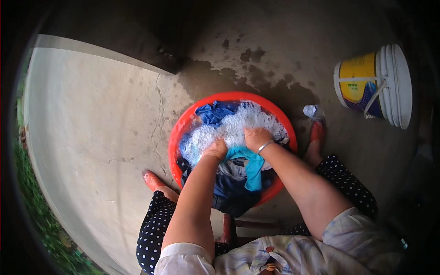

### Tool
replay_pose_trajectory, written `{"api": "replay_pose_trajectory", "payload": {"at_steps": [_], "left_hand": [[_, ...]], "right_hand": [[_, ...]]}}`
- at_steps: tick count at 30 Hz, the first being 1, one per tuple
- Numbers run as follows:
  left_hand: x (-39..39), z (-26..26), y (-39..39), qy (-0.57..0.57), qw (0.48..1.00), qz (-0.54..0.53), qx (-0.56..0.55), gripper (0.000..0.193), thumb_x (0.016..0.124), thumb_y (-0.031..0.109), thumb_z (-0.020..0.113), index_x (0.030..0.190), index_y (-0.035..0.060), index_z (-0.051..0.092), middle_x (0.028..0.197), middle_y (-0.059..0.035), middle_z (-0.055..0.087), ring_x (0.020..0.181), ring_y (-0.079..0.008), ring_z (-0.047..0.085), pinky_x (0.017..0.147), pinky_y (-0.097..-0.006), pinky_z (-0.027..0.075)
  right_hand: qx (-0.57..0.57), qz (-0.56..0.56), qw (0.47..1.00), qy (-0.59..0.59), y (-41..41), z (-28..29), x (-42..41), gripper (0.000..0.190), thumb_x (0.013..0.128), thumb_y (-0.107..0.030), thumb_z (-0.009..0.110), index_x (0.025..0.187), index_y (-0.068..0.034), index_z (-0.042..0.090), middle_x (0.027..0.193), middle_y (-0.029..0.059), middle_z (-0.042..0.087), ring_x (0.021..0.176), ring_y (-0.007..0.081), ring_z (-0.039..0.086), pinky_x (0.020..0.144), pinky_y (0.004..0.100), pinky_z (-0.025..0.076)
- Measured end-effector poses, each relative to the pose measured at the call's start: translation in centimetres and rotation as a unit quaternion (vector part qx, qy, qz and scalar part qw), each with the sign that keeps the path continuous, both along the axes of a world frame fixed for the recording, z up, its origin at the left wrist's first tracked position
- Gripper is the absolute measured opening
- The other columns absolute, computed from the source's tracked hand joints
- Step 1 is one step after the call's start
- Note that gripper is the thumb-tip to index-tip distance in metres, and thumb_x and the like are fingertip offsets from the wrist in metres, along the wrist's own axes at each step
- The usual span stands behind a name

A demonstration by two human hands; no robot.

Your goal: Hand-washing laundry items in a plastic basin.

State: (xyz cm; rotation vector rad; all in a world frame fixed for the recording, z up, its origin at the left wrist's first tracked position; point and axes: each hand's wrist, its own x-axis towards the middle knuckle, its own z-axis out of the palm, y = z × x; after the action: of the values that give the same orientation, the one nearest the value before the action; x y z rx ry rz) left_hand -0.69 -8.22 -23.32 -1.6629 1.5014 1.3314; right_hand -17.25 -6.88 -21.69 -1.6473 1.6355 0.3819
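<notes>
A round red plastic basin [233, 96] sits on the floor between my feet, full of wet clothes and white suds [232, 125]. A turquoise cloth [253, 172] stretches between my hands, and one end hangs down over the darker laundry. My left hand [216, 149] is curled on its left part. On the other side, my right hand [257, 138], with a silver bangle [265, 147] at the wrist, grips it at the edge of the foam. Suds hide some of my fingertips. A blue garment [215, 113] pokes up at the far side; dark clothes [237, 199] drape over the near rim.
A white bucket with a yellow and purple label [359, 82] stands at the right. A small, pale, clear-ended container [312, 111] is near my right foot [317, 132]. Water wets the concrete [220, 79] behind the basin. A ledge edge [103, 53] runs at upper left.
</notes>
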Motion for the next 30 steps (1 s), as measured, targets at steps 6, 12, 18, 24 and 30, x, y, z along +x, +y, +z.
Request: {"api": "replay_pose_trajectory", "payload": {"at_steps": [6, 12, 18, 24, 30], "left_hand": [[0.6, 5.4, -3.9, 0.198, 0.968, -0.101, -0.115, 0.085, 0.059, 0.026, 0.071, 0.132, 0.0053, 0.032, 0.127, -0.0223, 0.042, 0.118, -0.0341, 0.041, 0.101, -0.0368, 0.033], [3.1, 16.8, -4.8, 0.464, 0.871, -0.064, 0.147, 0.074, 0.049, 0.021, 0.079, 0.118, 0.0098, 0.053, 0.118, -0.0128, 0.053, 0.111, -0.0266, 0.049, 0.094, -0.0327, 0.039], [2.5, 25.8, 0.6, 0.530, 0.802, -0.097, -0.259, 0.047, 0.060, 0.011, 0.069, 0.105, 0.0072, 0.058, 0.097, -0.0104, 0.062, 0.094, -0.0224, 0.058, 0.083, -0.0308, 0.045], [-0.5, 31.9, 3.0, 0.636, 0.657, 0.352, -0.199, 0.024, 0.076, 0.001, 0.061, 0.098, 0.0049, 0.054, 0.092, -0.0020, 0.060, 0.088, -0.0096, 0.053, 0.078, -0.0254, 0.044], [3.1, 22.4, 1.1, 0.562, 0.686, 0.406, -0.222, 0.028, 0.075, 0.006, 0.061, 0.099, 0.0060, 0.046, 0.089, -0.0074, 0.057, 0.083, -0.0138, 0.054, 0.073, -0.0294, 0.046]], "right_hand": [[-0.101, -0.116, 0.924, -0.351, -1.7, 6.6, -1.7, 0.039, 0.065, -0.012, 0.068, 0.100, -0.002, 0.055, 0.091, 0.0154, 0.060, 0.087, 0.0235, 0.058, 0.079, 0.0324, 0.046], [-0.186, -0.044, 0.760, -0.621, -2.9, 28.6, 2.0, 0.035, 0.060, 0.002, 0.068, 0.092, -0.005, 0.055, 0.087, 0.0058, 0.055, 0.082, 0.0160, 0.054, 0.075, 0.0304, 0.044], [-0.253, -0.121, 0.655, -0.702, 0.0, 42.5, 5.1, 0.038, 0.061, -0.006, 0.071, 0.092, -0.012, 0.050, 0.077, 0.0042, 0.047, 0.074, 0.0172, 0.050, 0.065, 0.0306, 0.045], [-0.165, -0.059, 0.536, -0.826, 2.4, 47.0, 5.1, 0.018, 0.078, -0.012, 0.056, 0.095, -0.014, 0.049, 0.079, 0.0058, 0.049, 0.073, 0.0179, 0.048, 0.068, 0.0304, 0.045], [-0.079, -0.061, 0.492, -0.865, 3.0, 42.1, 2.3, 0.030, 0.077, -0.007, 0.050, 0.106, -0.010, 0.044, 0.090, 0.0119, 0.053, 0.083, 0.0221, 0.051, 0.077, 0.0342, 0.045]]}}
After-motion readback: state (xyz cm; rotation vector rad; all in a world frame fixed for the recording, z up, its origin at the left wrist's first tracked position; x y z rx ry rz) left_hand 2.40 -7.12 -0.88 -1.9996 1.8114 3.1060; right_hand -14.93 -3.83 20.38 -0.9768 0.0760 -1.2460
